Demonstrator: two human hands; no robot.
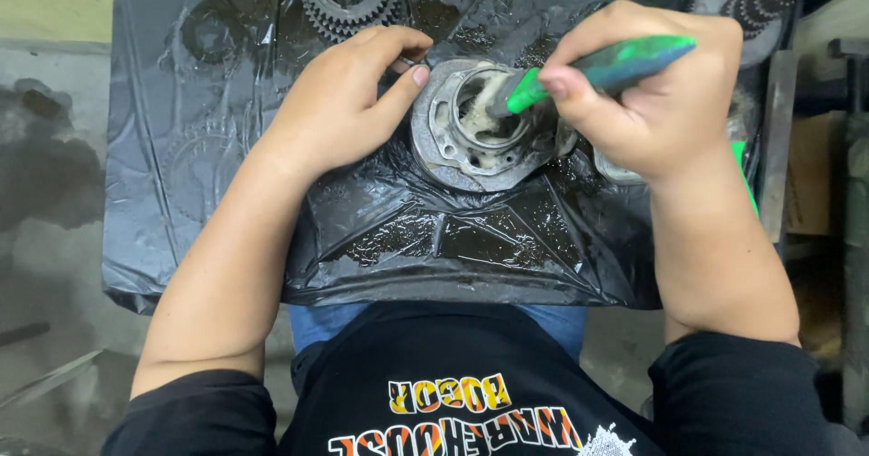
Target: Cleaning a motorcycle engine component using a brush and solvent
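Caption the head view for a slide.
Right hand scrubs inside a round metal housing with a green brush, left hand steadying its rim, on black plastic sheet.

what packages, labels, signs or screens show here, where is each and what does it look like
Printed shirt design: bottom centre, on the person's black shirt, blocky lettering in orange, yellow and white, seen upside down.
Cardboard box: right edge beside the work surface, plain brown, mostly cut off.
No signs or screens in view.
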